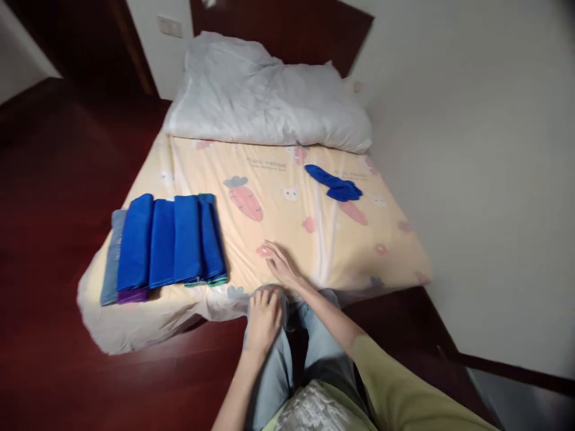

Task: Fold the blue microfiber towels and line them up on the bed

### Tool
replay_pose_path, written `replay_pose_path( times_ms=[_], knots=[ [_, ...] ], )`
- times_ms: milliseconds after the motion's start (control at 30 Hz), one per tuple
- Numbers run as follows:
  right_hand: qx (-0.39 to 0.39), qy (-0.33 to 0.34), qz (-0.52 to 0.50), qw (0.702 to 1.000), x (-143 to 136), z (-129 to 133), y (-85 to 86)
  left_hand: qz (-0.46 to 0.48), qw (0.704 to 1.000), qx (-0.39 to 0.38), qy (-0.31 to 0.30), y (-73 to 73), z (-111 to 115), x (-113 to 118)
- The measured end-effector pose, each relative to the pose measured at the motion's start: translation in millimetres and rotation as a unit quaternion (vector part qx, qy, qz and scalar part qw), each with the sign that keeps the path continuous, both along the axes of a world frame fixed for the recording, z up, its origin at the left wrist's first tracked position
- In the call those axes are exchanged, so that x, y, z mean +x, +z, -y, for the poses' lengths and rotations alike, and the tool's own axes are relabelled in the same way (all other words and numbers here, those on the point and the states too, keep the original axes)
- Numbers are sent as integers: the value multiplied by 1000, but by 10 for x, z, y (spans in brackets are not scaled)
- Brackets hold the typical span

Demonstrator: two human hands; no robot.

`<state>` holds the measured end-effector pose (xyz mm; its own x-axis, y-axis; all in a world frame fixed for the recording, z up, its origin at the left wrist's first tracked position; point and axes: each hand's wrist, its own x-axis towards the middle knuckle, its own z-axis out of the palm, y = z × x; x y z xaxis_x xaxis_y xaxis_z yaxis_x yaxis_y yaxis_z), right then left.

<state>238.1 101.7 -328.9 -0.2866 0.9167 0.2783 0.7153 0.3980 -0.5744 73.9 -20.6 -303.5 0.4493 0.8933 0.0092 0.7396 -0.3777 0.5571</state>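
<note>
My left hand (265,316) lies palm down on my left knee, its fingers stretched over the light blue jeans (275,374), and holds nothing. Just beyond it, my right hand (281,264) rests on the yellow patterned bed sheet (269,230) near the bed's front edge, fingers apart with nothing in them. Left of both hands sits a row of folded blue cloths (162,242). Grey cloth (109,278) and purple cloth (133,296) stick out beneath the row. Farther back on the right, a crumpled blue cloth item (335,183) lies by itself; its exact kind is unclear.
A white quilt (265,102) is bunched across the head of the bed, before a dark headboard (283,27). Along the right side runs a pale wall (476,179). Dark red flooring (54,239) surrounds the bed on the left and front.
</note>
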Motion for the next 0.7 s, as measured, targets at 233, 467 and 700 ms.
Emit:
replay_pose_path(
  times_ms=[233,467,700],
  knots=[
    [-67,-338,-47,938,1750,2668,-187,-159,924,-209,-278,-382,847,1108],
    [5,-411,-96,907,2302,2459,-74,-249,890,-245,-293,-527,904,1088],
    [59,-346,-65,934,2940,93,144,-258,861,-310,-311,-692,939,1278]
  ],
)
